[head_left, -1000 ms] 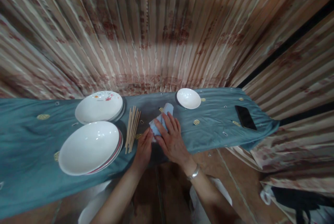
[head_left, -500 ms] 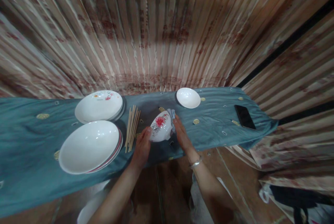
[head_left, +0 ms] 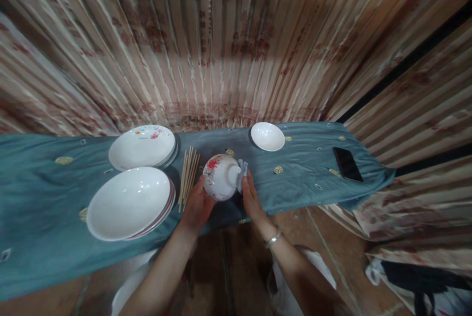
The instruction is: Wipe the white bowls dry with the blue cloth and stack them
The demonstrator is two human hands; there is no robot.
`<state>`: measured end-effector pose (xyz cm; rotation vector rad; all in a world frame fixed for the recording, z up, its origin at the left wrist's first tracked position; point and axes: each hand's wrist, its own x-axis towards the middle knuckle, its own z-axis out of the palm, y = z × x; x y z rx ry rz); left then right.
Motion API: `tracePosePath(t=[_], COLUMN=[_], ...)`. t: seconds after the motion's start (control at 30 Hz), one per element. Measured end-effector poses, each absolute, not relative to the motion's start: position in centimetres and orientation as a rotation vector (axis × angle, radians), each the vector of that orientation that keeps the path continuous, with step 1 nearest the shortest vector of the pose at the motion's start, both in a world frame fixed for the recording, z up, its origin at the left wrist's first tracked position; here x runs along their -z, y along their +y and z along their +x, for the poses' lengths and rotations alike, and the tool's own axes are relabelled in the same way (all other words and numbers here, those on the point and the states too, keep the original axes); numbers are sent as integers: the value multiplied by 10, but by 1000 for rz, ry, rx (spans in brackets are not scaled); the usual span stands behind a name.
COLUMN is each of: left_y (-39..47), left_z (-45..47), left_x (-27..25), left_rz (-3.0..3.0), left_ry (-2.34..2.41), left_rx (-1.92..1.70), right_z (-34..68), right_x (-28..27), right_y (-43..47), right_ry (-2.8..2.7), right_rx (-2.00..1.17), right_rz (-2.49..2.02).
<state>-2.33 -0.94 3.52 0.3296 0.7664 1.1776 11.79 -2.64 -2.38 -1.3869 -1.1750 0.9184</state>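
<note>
A white bowl (head_left: 221,178) with red flowers on its outside is tipped on its side above the table, its foot ring turned to the right. My left hand (head_left: 199,204) grips it by the left and lower side, fingers partly hidden behind it. In my right hand (head_left: 252,197) is a pale blue-grey cloth (head_left: 241,174), held against the foot side of the bowl. Just left of the bowl lies a bundle of wooden chopsticks (head_left: 189,176), partly behind my left hand.
At the left stand a stack of large white bowls (head_left: 127,203) and a stack of flower-patterned plates (head_left: 142,148). A small white bowl (head_left: 268,136) sits at the back, a black phone (head_left: 347,164) at the right. A teal cloth (head_left: 302,178) covers the narrow table; a curtain (head_left: 228,50) hangs behind.
The flowered bowl has turned in my hands, so its foot ring now shows on the right and the red flower sits at the upper left. Both hands have shifted slightly left.
</note>
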Motion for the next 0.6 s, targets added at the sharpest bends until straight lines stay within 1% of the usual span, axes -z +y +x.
tracePosePath(t=[0.3, 0.6], left_y=[-7, -6], left_z=[-28, -32], left_x=[-40, -46], left_rz=[124, 171], left_ry=[689, 814], left_rx=[-1136, -1136], right_z=[102, 87], right_x=[44, 18], right_y=[-54, -82], right_ry=[-1434, -1829], right_rx=[-628, -305], right_rz=[-1517, -1486])
